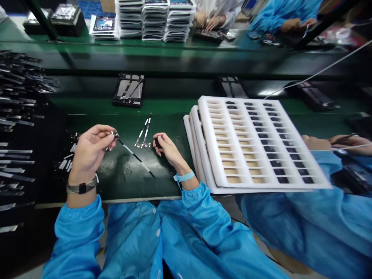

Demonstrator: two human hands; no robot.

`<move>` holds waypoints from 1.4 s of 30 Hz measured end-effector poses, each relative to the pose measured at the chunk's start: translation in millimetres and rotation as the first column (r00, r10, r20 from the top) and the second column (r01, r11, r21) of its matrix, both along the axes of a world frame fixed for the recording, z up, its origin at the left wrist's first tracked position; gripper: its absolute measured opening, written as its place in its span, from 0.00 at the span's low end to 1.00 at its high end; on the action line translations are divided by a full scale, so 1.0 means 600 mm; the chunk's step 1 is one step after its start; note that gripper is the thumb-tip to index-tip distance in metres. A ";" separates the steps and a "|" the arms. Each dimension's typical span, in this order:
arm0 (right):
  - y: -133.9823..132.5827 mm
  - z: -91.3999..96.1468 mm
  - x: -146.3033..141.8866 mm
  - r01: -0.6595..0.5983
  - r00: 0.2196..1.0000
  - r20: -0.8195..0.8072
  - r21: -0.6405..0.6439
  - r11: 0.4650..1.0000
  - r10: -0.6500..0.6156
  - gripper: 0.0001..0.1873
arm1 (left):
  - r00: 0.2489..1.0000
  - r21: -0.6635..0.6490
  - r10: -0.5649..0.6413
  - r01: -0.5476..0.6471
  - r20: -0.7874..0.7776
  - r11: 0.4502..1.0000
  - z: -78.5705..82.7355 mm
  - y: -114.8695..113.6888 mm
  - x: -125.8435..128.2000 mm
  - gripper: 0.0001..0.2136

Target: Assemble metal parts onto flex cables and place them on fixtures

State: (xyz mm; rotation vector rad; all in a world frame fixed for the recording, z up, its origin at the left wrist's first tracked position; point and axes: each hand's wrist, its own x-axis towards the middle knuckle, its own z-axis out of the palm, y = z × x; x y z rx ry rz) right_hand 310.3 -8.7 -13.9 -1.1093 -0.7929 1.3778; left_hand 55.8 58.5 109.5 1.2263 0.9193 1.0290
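My left hand [94,147] pinches the connector end of a thin flex cable [132,152], whose black and white strip slants down to the right over the green bench. Between the fingers of my right hand [167,149] is a small black part [157,142], mostly covered by the fingertips. Just left of that hand, two more flex cables [142,133] lie on the bench, their upper ends close together. A white foam tray [248,162] to the right has rows of slots, the right-hand columns holding black parts and the left ones mostly bare.
Many flex cables [16,155] hang in a dark rack at the left. Small scraps [67,161] lie beside my left wrist. A black phone-like housing [128,90] sits farther back. Stacked white trays [154,19] stand on the shelf. A co-worker's sleeve [343,201] is close at the right.
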 end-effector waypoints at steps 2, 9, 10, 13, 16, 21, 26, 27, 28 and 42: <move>-0.001 0.002 0.002 0.008 1.000 -0.012 0.012 1.000 -0.008 0.24 | 0.998 -0.054 -0.070 0.069 -0.008 0.996 -0.012 0.016 0.020 0.14; -0.002 0.003 0.006 0.045 0.997 0.063 0.070 0.997 -0.050 0.21 | 0.978 -0.180 -0.209 0.202 -0.021 0.963 -0.103 0.047 0.095 0.18; -0.003 0.003 0.007 0.048 0.994 0.091 0.073 0.996 -0.055 0.20 | 0.975 -0.196 -0.222 0.214 -0.019 0.957 -0.113 0.047 0.101 0.18; -0.002 0.002 0.008 0.040 0.989 0.139 0.073 0.996 -0.050 0.19 | 0.966 -0.233 -0.258 0.247 -0.017 0.941 -0.132 0.045 0.110 0.18; -0.002 0.000 0.009 0.004 0.991 0.135 0.060 0.998 -0.012 0.22 | 0.961 -0.239 -0.271 0.252 -0.049 0.938 -0.142 0.042 0.112 0.17; -0.003 0.000 0.007 -0.036 0.997 0.074 0.035 0.999 0.033 0.24 | 0.949 -0.200 -0.286 0.256 -0.136 0.946 -0.154 0.040 0.114 0.13; -0.007 0.004 0.006 -0.017 0.999 0.049 0.023 1.000 0.016 0.24 | 0.922 -0.161 -0.324 0.294 -0.211 0.942 -0.153 0.030 0.121 0.10; -0.007 0.005 0.006 -0.015 0.998 0.064 0.024 1.000 0.013 0.24 | 0.919 -0.151 -0.324 0.295 -0.224 0.943 -0.152 0.028 0.122 0.10; -0.008 0.006 0.006 -0.015 0.996 0.084 0.027 1.000 0.013 0.24 | 0.917 -0.140 -0.322 0.295 -0.234 0.945 -0.151 0.026 0.123 0.10; -0.009 0.009 0.007 -0.039 0.947 0.322 0.089 0.995 0.009 0.16 | 0.864 0.188 -0.262 0.369 -0.430 0.910 -0.150 0.009 0.130 0.09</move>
